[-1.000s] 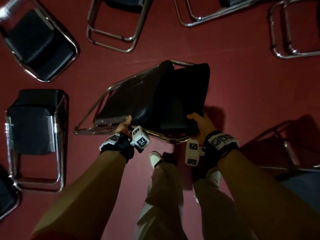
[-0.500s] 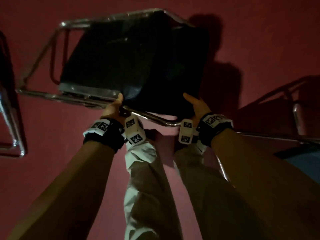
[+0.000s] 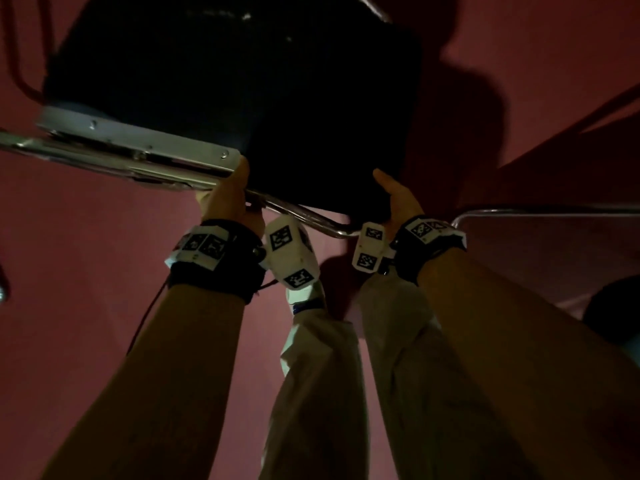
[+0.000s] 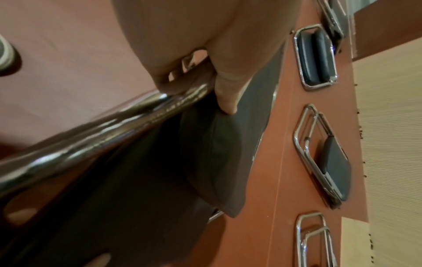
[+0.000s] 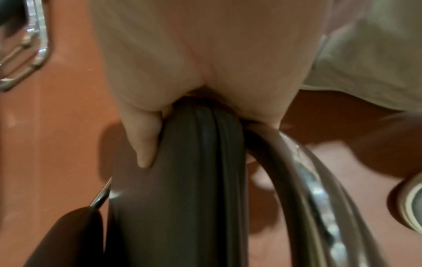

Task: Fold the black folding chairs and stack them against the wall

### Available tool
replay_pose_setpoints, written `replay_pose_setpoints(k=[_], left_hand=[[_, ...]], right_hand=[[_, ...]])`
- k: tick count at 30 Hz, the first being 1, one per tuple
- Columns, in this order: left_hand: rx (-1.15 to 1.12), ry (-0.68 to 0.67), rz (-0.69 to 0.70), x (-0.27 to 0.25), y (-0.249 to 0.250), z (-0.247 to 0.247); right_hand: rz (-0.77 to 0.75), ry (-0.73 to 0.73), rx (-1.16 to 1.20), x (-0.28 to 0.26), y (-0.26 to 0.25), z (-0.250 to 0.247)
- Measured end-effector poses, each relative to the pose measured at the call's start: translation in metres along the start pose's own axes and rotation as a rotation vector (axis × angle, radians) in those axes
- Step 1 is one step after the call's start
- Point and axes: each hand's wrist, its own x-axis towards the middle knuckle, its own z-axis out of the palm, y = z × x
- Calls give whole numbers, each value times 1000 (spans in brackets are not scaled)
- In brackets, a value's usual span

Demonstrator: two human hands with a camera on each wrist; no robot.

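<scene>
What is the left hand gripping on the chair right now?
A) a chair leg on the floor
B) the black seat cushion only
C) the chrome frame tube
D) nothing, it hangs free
C: in the left wrist view the left hand curls round the chrome frame tube of the chair.

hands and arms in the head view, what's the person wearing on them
Both forearms are bare. The left hand and right hand each have a black wrist strap with white blocks printed with black-and-white square markers. A thin dark cable hangs from the left strap.
</scene>
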Motion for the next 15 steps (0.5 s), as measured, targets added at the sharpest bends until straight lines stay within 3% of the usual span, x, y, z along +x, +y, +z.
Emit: replay_pose_setpoints(k=[3, 9, 15], left_hand=[[28, -40, -23, 17, -21, -18], [38, -121, -158, 58, -51, -47], [-173, -157, -157, 94, -88, -56]], right_hand=[[-21, -1, -3, 14, 22, -4], [-83, 184, -84, 65, 64, -25], [-141, 331, -236, 82, 83, -22]])
